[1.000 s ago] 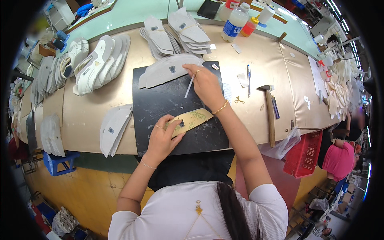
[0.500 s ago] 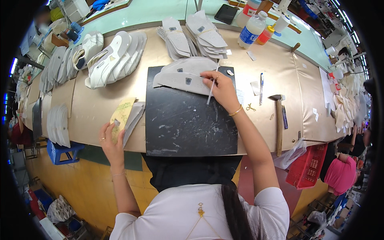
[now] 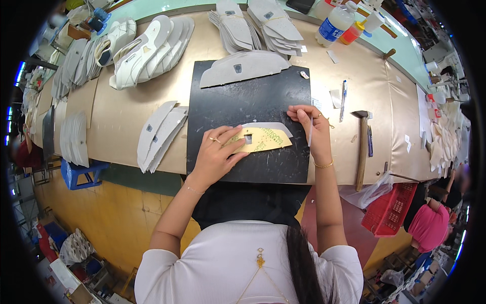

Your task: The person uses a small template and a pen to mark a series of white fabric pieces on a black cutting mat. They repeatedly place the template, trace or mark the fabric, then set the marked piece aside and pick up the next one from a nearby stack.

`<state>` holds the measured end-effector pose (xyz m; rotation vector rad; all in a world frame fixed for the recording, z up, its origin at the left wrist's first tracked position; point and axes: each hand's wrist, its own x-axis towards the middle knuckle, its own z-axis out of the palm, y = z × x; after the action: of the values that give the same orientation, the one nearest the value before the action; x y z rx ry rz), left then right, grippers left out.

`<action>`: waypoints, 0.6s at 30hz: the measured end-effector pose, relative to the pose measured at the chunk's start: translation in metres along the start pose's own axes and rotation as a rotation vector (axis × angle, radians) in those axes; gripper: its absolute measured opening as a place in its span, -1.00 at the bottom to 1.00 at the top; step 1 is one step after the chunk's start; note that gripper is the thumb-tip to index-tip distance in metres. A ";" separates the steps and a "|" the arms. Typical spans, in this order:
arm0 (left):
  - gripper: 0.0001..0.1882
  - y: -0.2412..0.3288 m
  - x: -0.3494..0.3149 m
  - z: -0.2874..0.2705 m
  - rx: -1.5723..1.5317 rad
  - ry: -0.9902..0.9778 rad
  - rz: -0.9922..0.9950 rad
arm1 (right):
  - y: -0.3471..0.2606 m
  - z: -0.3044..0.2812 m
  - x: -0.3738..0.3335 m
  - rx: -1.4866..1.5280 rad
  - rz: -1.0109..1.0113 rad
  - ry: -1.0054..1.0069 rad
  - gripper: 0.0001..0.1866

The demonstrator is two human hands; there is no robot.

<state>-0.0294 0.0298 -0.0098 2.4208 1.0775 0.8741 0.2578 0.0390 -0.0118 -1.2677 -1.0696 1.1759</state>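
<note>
Of the two hands, the left hand (image 3: 220, 148) lies with fingers loosely spread on the left part of a yellow template (image 3: 271, 142), pressing it flat, with the thumb by its near edge. Under the template, a pale grey curved piece (image 3: 280, 126) shows along the far edge. The right hand (image 3: 316, 133), apart to the right, is curled nearly closed, pinching a slim white stick (image 3: 310, 133) that points down toward the person. Template and piece rest on the near half of a black board (image 3: 233, 104), set on the gold-toned tabletop (image 3: 121, 126).

Left of the board stands a fanned stack of grey pieces (image 3: 158, 141); to the right lie a hammer (image 3: 362, 152), a dark pen-shaped tool (image 3: 370, 142) just beside its handle, and, farther up, a ballpoint pen (image 3: 343, 100). More grey curved pieces (image 3: 253, 67) lie at the board's far edge. Beyond are two banded bundles (image 3: 231, 33), white shoe uppers (image 3: 147, 50) to the left, and, to the right, a clear bottle with a blue label (image 3: 335, 24) beside a small yellow-capped bottle (image 3: 352, 33).
</note>
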 end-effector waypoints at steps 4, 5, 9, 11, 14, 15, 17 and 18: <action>-0.66 -0.001 0.007 0.009 0.044 0.007 -0.001 | 0.001 0.002 -0.004 0.003 0.018 -0.006 -0.77; -0.66 0.000 0.006 0.009 0.043 0.006 -0.010 | 0.001 0.002 -0.004 0.000 0.026 -0.004 -0.77; -0.66 0.001 0.006 0.010 0.025 0.015 -0.036 | 0.003 0.003 -0.004 0.014 0.017 -0.008 -0.77; -0.66 0.000 0.005 0.011 0.015 0.023 -0.043 | 0.003 0.003 -0.004 0.019 0.015 -0.006 -0.77; -0.66 0.000 0.004 0.012 0.012 0.031 -0.046 | 0.003 0.003 -0.004 0.024 0.022 -0.007 -0.77; -0.66 0.000 0.004 0.012 0.014 0.028 -0.047 | 0.003 0.003 -0.004 0.016 0.021 -0.007 -0.76; -0.66 0.000 0.004 0.012 0.013 0.025 -0.050 | 0.002 0.003 -0.004 0.001 0.021 -0.006 -0.76; -0.66 0.000 0.005 0.011 0.009 0.026 -0.050 | 0.003 0.003 -0.004 -0.002 0.001 -0.005 -0.74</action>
<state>-0.0192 0.0326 -0.0164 2.3856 1.1488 0.8881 0.2543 0.0351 -0.0144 -1.2678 -1.0741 1.1799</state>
